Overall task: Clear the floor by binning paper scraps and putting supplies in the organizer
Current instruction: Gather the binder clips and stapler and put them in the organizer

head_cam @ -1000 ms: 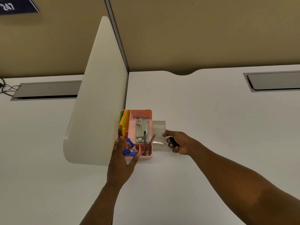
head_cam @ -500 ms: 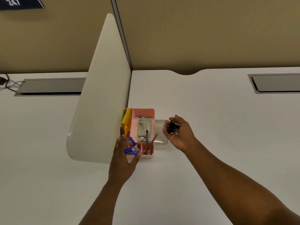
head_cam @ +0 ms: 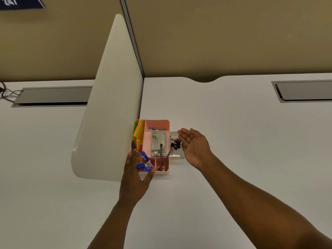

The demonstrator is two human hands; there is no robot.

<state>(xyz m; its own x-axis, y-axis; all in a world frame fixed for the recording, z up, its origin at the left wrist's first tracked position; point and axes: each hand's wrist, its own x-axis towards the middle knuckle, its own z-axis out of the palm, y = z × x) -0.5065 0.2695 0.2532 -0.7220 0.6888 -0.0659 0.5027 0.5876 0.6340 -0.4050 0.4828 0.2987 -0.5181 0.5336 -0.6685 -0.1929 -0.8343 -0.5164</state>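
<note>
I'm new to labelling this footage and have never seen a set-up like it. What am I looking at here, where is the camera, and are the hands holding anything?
There is no machine: these are a person's two bare arms, filmed by a wide-angle camera worn on the head and looking down at a white desk. Against the rounded divider panel stands a pink organizer holding coloured paper, blue markers, pencils and a grey metal stapler. Beside it lies a clear tray with black binder clips. The left hand rests with straight fingers against the organizer's near corner. The right hand is open, palm up, over the tray, with no grip on anything.
</note>
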